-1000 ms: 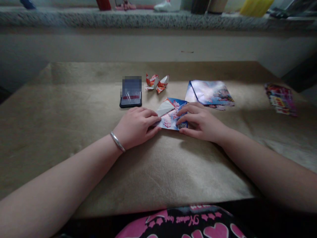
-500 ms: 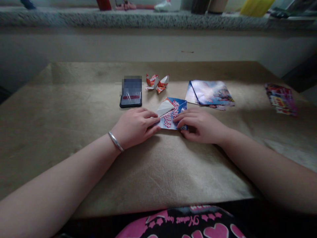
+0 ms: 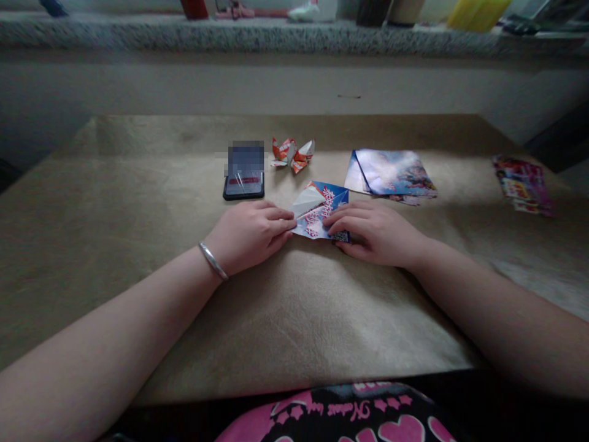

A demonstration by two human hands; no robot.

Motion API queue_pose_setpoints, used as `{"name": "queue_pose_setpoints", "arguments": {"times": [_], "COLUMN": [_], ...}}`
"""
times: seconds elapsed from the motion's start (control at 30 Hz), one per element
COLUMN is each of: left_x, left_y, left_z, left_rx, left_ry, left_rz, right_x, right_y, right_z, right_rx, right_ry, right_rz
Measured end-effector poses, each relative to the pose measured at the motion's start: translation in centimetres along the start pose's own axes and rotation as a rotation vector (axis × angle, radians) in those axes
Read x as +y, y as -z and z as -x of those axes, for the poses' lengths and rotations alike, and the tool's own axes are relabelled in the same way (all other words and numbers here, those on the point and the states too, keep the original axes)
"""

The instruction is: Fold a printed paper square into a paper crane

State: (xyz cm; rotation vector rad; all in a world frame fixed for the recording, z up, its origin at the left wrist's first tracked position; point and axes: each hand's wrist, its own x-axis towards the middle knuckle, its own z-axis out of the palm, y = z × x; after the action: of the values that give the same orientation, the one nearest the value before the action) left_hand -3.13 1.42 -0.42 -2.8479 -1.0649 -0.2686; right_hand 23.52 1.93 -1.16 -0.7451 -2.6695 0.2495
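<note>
A folded sheet of printed paper (image 3: 317, 212), blue and white with red-edged lettering and a white flap, lies on the table between my hands. My left hand (image 3: 253, 233), with a silver bangle at the wrist, pinches its left corner between thumb and fingers. At its right side my right hand (image 3: 375, 230) grips the edge, fingers on top and thumb at the near edge. Just beyond the paper stand folded orange-and-white paper pieces (image 3: 294, 155). A phone (image 3: 245, 178) rests beyond my left hand, its screen partly blurred out.
A stack of glossy printed sheets (image 3: 391, 172) lies beyond my right hand. Farther right are colourful printed papers (image 3: 524, 184). The brown-covered table (image 3: 294, 325) ends at a wall, below a speckled stone sill (image 3: 276, 37) holding several objects, including a yellow container (image 3: 478, 13).
The paper's near edge has lifted and buckled slightly. My left thumb has drawn in towards the fingers at the left corner. The other things lie as before.
</note>
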Motion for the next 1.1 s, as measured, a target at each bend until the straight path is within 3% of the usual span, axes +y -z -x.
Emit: {"name": "queue_pose_setpoints", "arguments": {"times": [0.3,0.6,0.77,1.1], "left_x": [-0.3,0.2,0.5,1.2], "left_y": [0.3,0.0,-0.1,0.2], "left_z": [0.0,0.0,-0.1,0.0], "left_rx": [-0.048,-0.067,-0.049,-0.105], "left_ry": [-0.043,-0.117,-0.139,-0.131], "left_rz": [-0.022,0.020,0.057,0.123], "right_x": [-0.3,-0.7,-0.7,0.6], "right_y": [-0.2,0.0,0.0,0.4], "right_z": [0.2,0.4,0.2,0.3], "right_rx": [0.006,0.096,0.089,0.068], "right_ry": [-0.025,-0.280,-0.453,-0.658], "right_rz": [-0.037,-0.124,-0.160,-0.187]}}
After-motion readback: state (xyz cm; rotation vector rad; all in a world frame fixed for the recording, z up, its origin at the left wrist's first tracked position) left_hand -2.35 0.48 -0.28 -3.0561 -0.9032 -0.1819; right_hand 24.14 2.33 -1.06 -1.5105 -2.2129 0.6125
